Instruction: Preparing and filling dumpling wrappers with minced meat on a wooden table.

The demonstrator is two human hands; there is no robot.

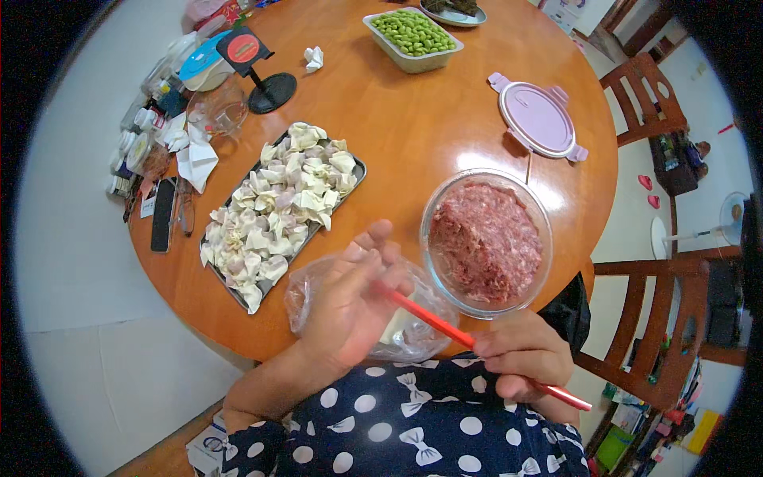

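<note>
My right hand (528, 354) grips a red chopstick (433, 319) that slants across in front of me. Its far tip reaches the curled fingers of my left hand (350, 298), which is turned palm up. Whatever lies within those fingers is blurred and hard to make out. Beneath the left hand, at the table's near edge, is a clear plastic bag (429, 306) with something pale inside. A round glass bowl (427, 274) of raw minced meat (486, 242) stands just beyond my right hand. To the left, folded wontons (278, 203) cover a dark tray (319, 225).
On the round wooden table (381, 143) are a lilac container lid (539, 119), a tub of green beans (413, 36), a black stand (270, 91), a crumpled tissue (314, 59) and a phone (164, 215). Jars and bottles crowd the left edge. Wooden chairs (648, 334) stand right.
</note>
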